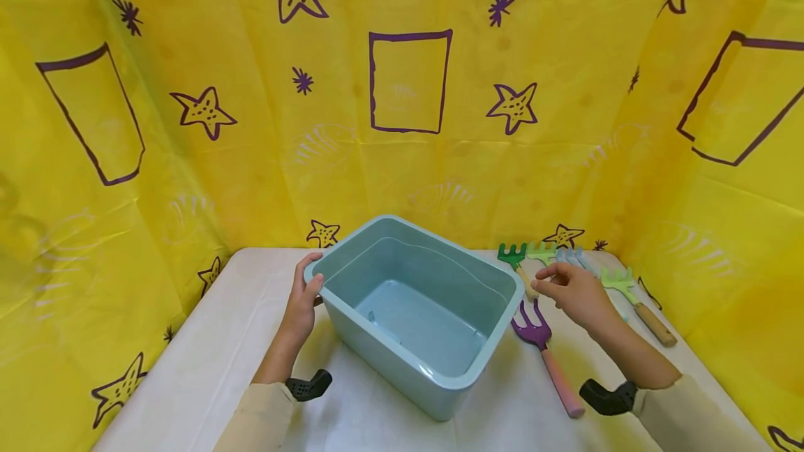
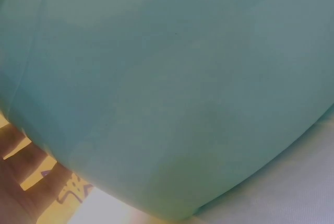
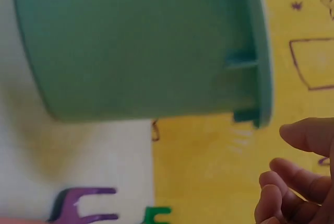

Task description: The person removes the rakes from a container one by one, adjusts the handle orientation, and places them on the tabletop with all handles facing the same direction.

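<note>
The teal bin [image 1: 417, 312] at the table's [image 1: 207, 361] centre is being steadied, its rim gripped by the left hand [image 1: 304, 298], while the right hand [image 1: 574, 291], fingers loosely apart and empty, is being held over the toy rakes [image 1: 534, 330].

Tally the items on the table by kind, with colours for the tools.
Bins: 1, a teal plastic bin, empty inside; the left hand grips its rim.
Forks: 1, a purple fork with a pink handle.
Rakes: 4, dark green, light green, pale blue, lime; the right hand hovers over them.
Total: 6
</note>
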Demonstrator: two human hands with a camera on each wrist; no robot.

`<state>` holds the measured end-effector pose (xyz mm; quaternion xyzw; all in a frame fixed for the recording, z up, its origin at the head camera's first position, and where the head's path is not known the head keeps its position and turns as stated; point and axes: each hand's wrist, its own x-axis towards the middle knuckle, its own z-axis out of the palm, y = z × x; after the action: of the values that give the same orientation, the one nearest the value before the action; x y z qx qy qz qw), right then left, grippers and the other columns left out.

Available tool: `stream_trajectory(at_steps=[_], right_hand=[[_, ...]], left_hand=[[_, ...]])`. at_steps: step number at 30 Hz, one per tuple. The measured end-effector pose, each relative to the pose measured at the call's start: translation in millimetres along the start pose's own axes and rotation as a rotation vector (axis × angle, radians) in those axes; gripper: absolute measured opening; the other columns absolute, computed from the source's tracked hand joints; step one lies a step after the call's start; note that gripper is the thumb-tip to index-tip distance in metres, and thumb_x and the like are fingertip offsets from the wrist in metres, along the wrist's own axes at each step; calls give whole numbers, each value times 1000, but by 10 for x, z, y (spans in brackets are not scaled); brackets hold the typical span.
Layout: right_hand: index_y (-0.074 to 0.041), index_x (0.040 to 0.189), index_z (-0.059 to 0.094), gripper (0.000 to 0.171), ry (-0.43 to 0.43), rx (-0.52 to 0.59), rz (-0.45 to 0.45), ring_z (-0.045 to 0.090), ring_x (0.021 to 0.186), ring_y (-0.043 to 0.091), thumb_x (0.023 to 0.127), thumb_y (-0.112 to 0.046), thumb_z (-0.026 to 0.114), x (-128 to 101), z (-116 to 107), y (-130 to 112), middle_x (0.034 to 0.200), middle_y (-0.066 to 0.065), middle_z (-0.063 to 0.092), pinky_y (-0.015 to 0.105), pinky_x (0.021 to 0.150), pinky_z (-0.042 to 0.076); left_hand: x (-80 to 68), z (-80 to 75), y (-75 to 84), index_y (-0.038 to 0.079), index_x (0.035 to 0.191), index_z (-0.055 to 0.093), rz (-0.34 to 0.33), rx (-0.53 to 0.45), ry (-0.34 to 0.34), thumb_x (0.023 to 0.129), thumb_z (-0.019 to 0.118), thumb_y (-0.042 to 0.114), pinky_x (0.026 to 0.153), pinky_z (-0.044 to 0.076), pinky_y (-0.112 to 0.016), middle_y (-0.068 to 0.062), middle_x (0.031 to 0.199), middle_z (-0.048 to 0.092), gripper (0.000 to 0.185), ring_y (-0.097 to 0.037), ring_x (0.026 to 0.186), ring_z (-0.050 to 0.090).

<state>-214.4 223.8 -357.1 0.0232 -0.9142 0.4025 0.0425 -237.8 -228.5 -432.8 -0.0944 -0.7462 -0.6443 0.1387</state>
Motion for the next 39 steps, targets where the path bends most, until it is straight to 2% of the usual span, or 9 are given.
stream_trajectory(at_steps=[3, 6, 11, 14, 18, 22, 27, 32, 39], right_hand=[[-1, 111, 64, 37, 2, 22, -39, 54, 69, 25, 90, -32, 69, 17, -18, -210, 81, 9, 60, 32, 58, 50], [-1, 109, 65, 34, -7, 44, -79, 53, 69, 24, 90, -29, 70, 42, -4, -397, 81, 10, 60, 31, 56, 49], [-2, 103, 66, 26, -44, 56, -145, 52, 68, 24, 88, -22, 72, 108, 89, -662, 79, 9, 60, 32, 55, 47], [-2, 104, 66, 27, -101, 48, -179, 54, 69, 23, 87, -22, 72, 170, 180, -798, 79, 8, 61, 32, 60, 49], [0, 107, 66, 30, -214, 60, -208, 58, 69, 23, 87, -21, 73, 274, 327, -954, 81, 8, 61, 33, 63, 54], [-2, 109, 65, 29, -341, 67, -209, 58, 67, 26, 88, -21, 72, 387, 473, -1084, 84, 10, 61, 34, 61, 53], [-5, 111, 65, 30, -497, 6, -207, 58, 65, 26, 89, -24, 72, 533, 634, -1240, 84, 8, 61, 33, 60, 52], [-9, 113, 65, 29, -704, -57, -198, 62, 74, 29, 90, -26, 71, 660, 809, -1389, 93, 5, 63, 36, 67, 55], [-10, 117, 62, 33, -936, 20, -119, 65, 86, 33, 91, -27, 69, 832, 1065, -1481, 103, 11, 63, 42, 73, 56]], left_hand=[[4, -8, -28, 17, 147, 27, -1, 2, 4, 103, 35, 26, 92, 37, -55, -15, 142, 41, 46, -33, 122, 43], [-6, -9, 11, 16, 147, 28, -13, -3, 3, 103, 36, 25, 93, 37, -56, -16, 142, 41, 46, -34, 122, 43], [-67, 18, 225, 11, 148, 25, -31, 6, -20, 102, 35, 24, 95, 35, -59, -20, 144, 38, 48, -38, 124, 40], [-93, 32, 316, 10, 148, 24, -45, 19, -28, 102, 35, 25, 96, 35, -60, -21, 144, 37, 49, -38, 125, 40], [-100, 37, 344, 11, 148, 25, -55, 19, -25, 102, 35, 24, 96, 35, -59, -20, 145, 37, 49, -38, 125, 40], [-92, 36, 319, 10, 148, 24, -56, 16, -25, 102, 35, 25, 95, 35, -56, -21, 144, 37, 49, -38, 125, 40], [-31, 16, 134, 16, 148, 25, -56, -1, -18, 102, 35, 27, 96, 34, -56, -17, 145, 38, 48, -36, 125, 40], [11, -7, -30, 22, 147, 28, -38, 0, -1, 102, 36, 32, 95, 35, -58, -12, 145, 39, 46, -33, 125, 41], [9, -3, -32, 20, 146, 29, -13, -1, 9, 102, 37, 32, 92, 37, -54, -12, 144, 40, 46, -32, 123, 43]])
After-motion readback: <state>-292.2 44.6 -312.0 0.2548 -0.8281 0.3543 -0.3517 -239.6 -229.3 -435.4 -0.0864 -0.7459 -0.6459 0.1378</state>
